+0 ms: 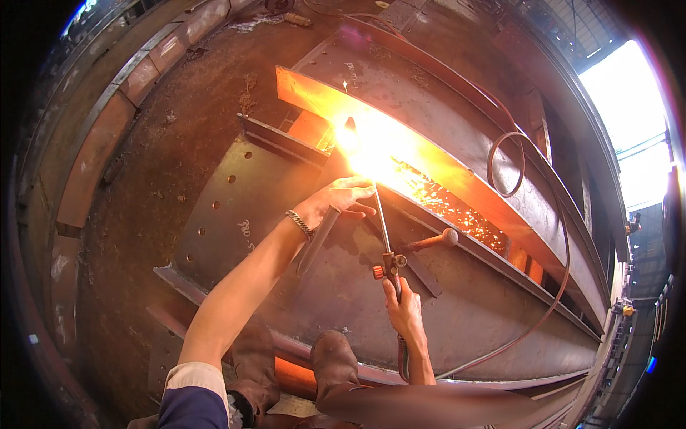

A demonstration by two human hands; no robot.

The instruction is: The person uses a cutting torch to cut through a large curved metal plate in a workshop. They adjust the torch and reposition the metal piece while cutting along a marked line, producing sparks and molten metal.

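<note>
My right hand [405, 311] is wrapped round the handle of a cutting torch, just below its brass valves. The torch's straight metal tube [386, 232] slants up and away to a blinding glare on the steel. My left hand [339, 199] lies beside the tube's far end, its fingers stretched toward it and some fingertips at or against it. Glare hides the torch tip and the exact contact. A narrow flat metal piece [319, 239] lies below my left wrist. Orange sparks [457, 214] spray to the right in the channel between upright steel flanges.
A brown rod with a rounded head [449, 237] and a dark flat bar [414, 270] lie right of the torch on the steel plate [286, 207]. A hose [567, 250] loops along the right. My brown boots [334, 361] are near the beam's lower edge.
</note>
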